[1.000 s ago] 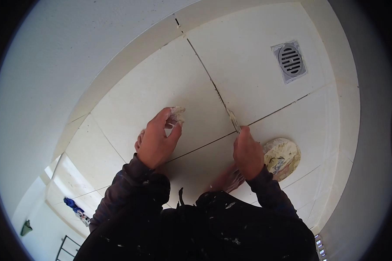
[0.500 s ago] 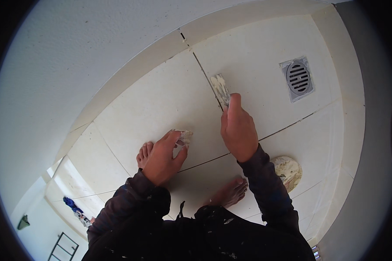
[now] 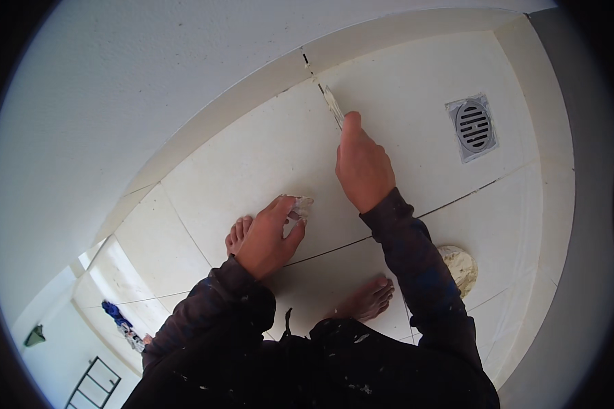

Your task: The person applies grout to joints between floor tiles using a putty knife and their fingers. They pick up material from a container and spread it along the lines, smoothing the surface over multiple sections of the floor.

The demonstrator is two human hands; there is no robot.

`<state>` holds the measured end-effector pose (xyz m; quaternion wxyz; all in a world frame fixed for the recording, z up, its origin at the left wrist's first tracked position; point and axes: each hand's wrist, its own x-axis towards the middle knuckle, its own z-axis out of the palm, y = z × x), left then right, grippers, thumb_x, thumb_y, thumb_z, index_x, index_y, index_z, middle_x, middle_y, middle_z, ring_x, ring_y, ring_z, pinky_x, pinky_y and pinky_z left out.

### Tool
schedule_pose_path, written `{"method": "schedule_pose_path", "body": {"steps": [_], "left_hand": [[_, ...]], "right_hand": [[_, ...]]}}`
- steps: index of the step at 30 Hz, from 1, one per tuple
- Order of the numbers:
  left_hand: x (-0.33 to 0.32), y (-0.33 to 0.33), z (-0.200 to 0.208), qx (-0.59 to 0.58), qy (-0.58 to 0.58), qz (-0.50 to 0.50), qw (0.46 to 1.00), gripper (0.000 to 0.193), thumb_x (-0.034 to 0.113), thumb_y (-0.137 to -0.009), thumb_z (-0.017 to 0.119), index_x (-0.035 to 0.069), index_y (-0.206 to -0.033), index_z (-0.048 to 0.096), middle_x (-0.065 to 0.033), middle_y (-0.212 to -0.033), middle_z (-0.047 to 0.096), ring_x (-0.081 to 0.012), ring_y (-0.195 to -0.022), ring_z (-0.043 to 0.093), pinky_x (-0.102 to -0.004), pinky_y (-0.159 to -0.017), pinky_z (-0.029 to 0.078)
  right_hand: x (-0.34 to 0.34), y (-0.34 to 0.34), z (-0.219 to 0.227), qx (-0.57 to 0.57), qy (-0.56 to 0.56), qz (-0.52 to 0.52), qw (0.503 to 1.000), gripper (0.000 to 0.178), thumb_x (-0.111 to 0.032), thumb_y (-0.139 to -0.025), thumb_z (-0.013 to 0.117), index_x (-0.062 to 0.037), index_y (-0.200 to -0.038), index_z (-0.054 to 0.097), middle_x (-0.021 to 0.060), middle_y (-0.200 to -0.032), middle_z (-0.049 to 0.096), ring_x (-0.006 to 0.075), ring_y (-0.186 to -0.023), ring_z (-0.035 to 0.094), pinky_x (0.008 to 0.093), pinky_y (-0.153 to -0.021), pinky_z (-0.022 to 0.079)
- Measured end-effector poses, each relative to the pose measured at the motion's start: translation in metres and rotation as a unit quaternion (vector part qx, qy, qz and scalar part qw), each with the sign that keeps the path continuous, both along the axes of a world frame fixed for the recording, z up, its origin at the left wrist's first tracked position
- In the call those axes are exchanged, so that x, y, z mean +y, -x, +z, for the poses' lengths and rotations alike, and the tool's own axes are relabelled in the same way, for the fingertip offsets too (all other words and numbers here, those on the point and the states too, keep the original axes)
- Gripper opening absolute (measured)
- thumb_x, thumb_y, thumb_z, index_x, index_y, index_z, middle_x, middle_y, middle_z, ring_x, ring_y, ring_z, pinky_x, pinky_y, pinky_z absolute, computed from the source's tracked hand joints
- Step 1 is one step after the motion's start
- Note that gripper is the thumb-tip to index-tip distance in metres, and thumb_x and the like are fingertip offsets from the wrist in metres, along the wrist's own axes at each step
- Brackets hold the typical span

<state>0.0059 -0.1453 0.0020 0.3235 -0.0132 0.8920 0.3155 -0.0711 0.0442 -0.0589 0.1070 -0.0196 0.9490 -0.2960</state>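
My right hand (image 3: 366,163) is closed round a putty knife, thumb on top. Cream paste coats its narrow blade (image 3: 332,105), which lies along the dark joint between two floor tiles near the far wall. Closer to me and to the left, my left hand (image 3: 269,238) pinches a small, pale, paste-smeared piece (image 3: 303,206) between thumb and fingers. The paste hides what kind of thing it is. Smears of paste also whiten the left fingertips. A round mound of cream paste (image 3: 462,269) lies on the floor, partly behind my right forearm.
A grey drain grate (image 3: 473,127) is set in the pale tile floor (image 3: 416,82) at the far right. Low walls border the floor. My bare feet (image 3: 372,300) stand on the tiles. A blue cloth (image 3: 116,313) and a dark metal rack (image 3: 94,385) are at the lower left.
My right hand has moved the putty knife away from me along the joint, and the blade is now turned more edge-on. My left hand keeps its pinch on the pale piece.
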Motion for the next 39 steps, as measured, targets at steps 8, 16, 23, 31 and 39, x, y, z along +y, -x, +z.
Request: {"method": "schedule_pose_path", "body": {"steps": [8, 16, 23, 31, 39], "left_hand": [[-0.003, 0.037, -0.032, 0.213, -0.024, -0.120, 0.969, 0.042, 0.005, -0.087, 0.063, -0.004, -0.126, 0.051, -0.0259, -0.130, 0.053, -0.0448, -0.120, 0.052, -0.0458, -0.101, 0.046], [0.034, 0.099, -0.082, 0.357, -0.019, -0.211, 0.910, 0.049, 0.005, -0.087, 0.059, -0.005, -0.134, 0.047, -0.0285, -0.130, 0.052, -0.0465, -0.116, 0.051, -0.0483, -0.099, 0.045], [0.085, 0.070, -0.100, 0.371, -0.117, -0.198, 0.900, 0.058, 0.002, -0.087, 0.054, -0.007, -0.141, 0.038, -0.0244, -0.139, 0.049, -0.0433, -0.135, 0.038, -0.0497, -0.115, 0.027], [0.106, 0.029, -0.097, 0.306, -0.196, -0.281, 0.888, 0.055, 0.003, -0.084, 0.056, -0.005, -0.136, 0.042, -0.0254, -0.141, 0.046, -0.0448, -0.135, 0.038, -0.0531, -0.112, 0.029], [0.106, 0.030, -0.095, 0.294, -0.184, -0.249, 0.904, 0.048, 0.003, -0.084, 0.055, -0.006, -0.129, 0.044, -0.0237, -0.128, 0.051, -0.0423, -0.122, 0.044, -0.0525, -0.105, 0.034]], "right_hand": [[0.052, -0.114, 0.045, -0.172, 0.129, -0.130, 0.968, 0.022, -0.008, -0.095, 0.051, -0.0014, -0.113, 0.040, 0.0232, -0.084, 0.062, 0.0450, -0.070, 0.062, 0.0519, -0.063, 0.050], [0.088, -0.195, 0.069, -0.206, 0.469, -0.440, 0.738, 0.033, -0.008, -0.096, 0.060, -0.0005, -0.123, 0.043, 0.0051, -0.082, 0.062, 0.0118, -0.071, 0.061, 0.0287, -0.061, 0.051], [0.057, -0.232, 0.052, -0.131, 0.258, -0.386, 0.876, 0.033, -0.011, -0.096, 0.056, 0.0020, -0.123, 0.044, 0.0231, -0.089, 0.066, 0.0393, -0.083, 0.067, 0.0458, -0.072, 0.051], [0.076, -0.255, 0.058, -0.093, 0.122, -0.494, 0.856, 0.029, -0.012, -0.097, 0.053, 0.0042, -0.121, 0.046, 0.0248, -0.085, 0.066, 0.0446, -0.081, 0.066, 0.0460, -0.071, 0.051], [0.119, -0.277, 0.049, -0.046, 0.107, -0.521, 0.845, 0.023, -0.007, -0.096, 0.055, 0.0025, -0.116, 0.050, 0.0222, -0.089, 0.067, 0.0429, -0.081, 0.066, 0.0434, -0.070, 0.052]]}}
